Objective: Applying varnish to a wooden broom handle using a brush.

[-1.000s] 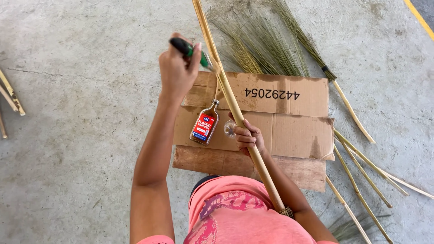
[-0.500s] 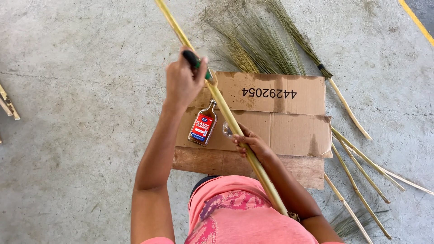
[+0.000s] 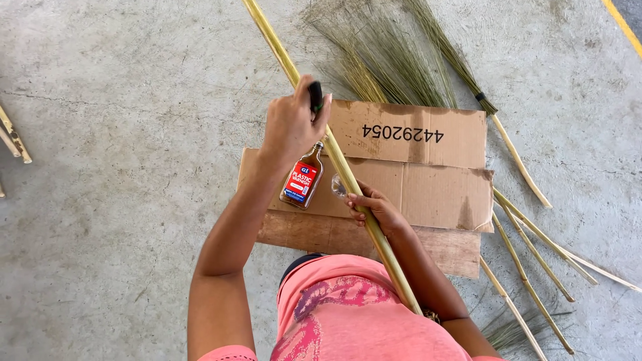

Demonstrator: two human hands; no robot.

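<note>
the left hand [image 3: 289, 127] was closed on a dark green-handled brush [image 3: 315, 95] against the long yellow bamboo pole [image 3: 321, 130]; the right hand [image 3: 374, 206] gripped that pole lower down. coating looked underway, most of the length probably left.

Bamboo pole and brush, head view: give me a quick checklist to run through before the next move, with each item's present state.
1. Right hand grips the bamboo pole at mid-length: ok.
2. Left hand holds the brush by its dark handle, close against the pole: ok.
3. Bristles loaded and touching the pole: cannot tell, the hand hides them.
4. Small brown bottle lies on the cardboard beside the pole, within reach: ok.
5. Bottle capped: cannot tell, its neck is behind the left hand.
6. Spare poles and grass broom heads lie apart from the one being worked: ok.
</note>
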